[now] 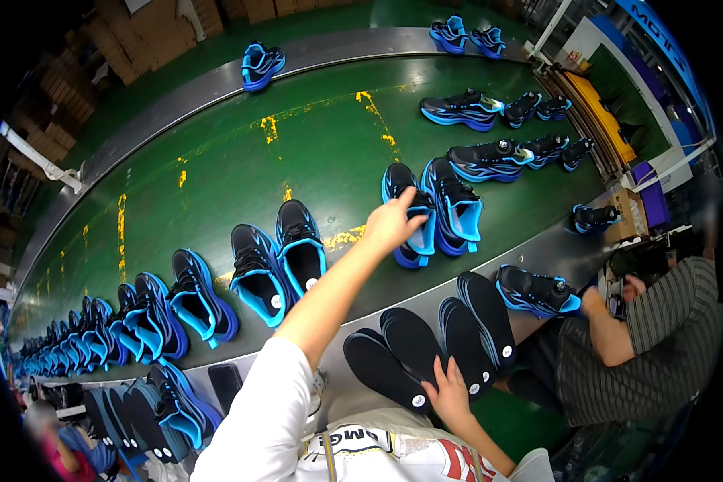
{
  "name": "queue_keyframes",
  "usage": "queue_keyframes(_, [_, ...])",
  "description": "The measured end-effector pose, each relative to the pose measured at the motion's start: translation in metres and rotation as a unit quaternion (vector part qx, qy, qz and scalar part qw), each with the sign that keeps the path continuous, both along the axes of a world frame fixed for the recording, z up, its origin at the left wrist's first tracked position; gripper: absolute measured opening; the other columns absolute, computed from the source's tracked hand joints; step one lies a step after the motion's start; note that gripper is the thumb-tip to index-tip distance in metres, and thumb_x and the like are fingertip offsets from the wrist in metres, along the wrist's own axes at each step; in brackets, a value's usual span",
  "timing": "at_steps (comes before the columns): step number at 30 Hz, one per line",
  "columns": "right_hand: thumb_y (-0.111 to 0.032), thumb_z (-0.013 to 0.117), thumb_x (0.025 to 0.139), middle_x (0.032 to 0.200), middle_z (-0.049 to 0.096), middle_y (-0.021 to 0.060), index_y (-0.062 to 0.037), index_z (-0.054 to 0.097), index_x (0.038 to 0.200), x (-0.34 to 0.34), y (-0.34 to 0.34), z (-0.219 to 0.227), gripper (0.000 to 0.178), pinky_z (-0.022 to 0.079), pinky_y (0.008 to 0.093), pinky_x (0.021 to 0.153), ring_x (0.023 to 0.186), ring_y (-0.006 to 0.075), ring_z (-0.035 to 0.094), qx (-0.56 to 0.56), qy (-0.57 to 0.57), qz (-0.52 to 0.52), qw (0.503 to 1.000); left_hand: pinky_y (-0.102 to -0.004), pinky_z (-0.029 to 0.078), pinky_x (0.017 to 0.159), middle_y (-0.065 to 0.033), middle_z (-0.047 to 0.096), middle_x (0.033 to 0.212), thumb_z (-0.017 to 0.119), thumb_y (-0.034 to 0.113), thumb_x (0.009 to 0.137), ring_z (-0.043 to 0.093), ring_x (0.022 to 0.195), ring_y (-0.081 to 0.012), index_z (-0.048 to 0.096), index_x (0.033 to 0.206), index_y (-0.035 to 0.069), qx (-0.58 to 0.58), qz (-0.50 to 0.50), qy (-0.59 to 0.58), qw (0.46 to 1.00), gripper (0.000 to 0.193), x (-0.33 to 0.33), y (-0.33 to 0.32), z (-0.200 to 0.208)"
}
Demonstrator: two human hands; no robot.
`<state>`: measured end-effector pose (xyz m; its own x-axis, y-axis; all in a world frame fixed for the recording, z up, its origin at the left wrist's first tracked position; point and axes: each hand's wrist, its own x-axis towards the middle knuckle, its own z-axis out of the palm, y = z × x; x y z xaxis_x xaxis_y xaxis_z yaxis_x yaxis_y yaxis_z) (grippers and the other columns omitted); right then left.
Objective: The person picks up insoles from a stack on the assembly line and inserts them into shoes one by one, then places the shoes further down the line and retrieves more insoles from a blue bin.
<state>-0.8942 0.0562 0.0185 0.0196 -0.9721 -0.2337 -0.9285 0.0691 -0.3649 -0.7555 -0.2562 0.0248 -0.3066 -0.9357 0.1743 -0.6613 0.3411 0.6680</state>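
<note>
My left hand (392, 223) reaches across to a black-and-blue sneaker (399, 178) on the green conveyor belt. Its index finger and thumb are spread over the shoe's tongue and opening; the other fingers are partly hidden. A matching sneaker (450, 201) stands close on its right. My right hand (448, 392) rests with fingers stretched out at the heel ends of several black insoles (414, 337), which lie on the metal ledge (353, 317) nearest me. White round stickers mark the heels.
Sneakers line the green belt (217, 169), with a long row (149, 317) to the left. A phone (226, 381), more insoles (146, 410) and a sneaker (183, 402) lie left on the ledge. At right, a co-worker (635, 353) in a striped shirt is beside another sneaker (534, 289).
</note>
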Motion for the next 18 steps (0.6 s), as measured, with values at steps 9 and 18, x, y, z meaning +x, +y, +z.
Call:
queue_keyframes(9, [-0.02, 0.05, 0.082, 0.118, 0.037, 0.0317, 0.0036, 0.04, 0.118, -0.013, -0.017, 0.038, 0.044, 0.039, 0.0388, 0.086, 0.104, 0.0426, 0.044, -0.041, -0.136, -0.116, 0.983, -0.0403, 0.046, 0.066, -0.012, 0.055, 0.087, 0.044, 0.035, 0.083, 0.057, 0.076, -0.0293, 0.044, 0.115, 0.022, 0.012, 0.003, -0.156, 0.988, 0.035, 0.001, -0.023, -0.018])
queue_keyframes(18, [-0.014, 0.055, 0.081, 0.096, 0.055, 0.013, 0.0045, 0.05, 0.109, -0.05, -0.114, 0.065, 0.034, 0.043, 0.024, 0.07, 0.081, 0.014, 0.054, -0.171, -0.301, -0.172, 0.922, -0.0421, 0.044, 0.062, -0.0146, 0.054, 0.075, 0.046, 0.026, 0.081, 0.054, 0.071, -0.0338, 0.051, 0.07, 0.002, -0.015, 0.063, -0.075, 0.995, 0.027, 0.065, 0.005, -0.005])
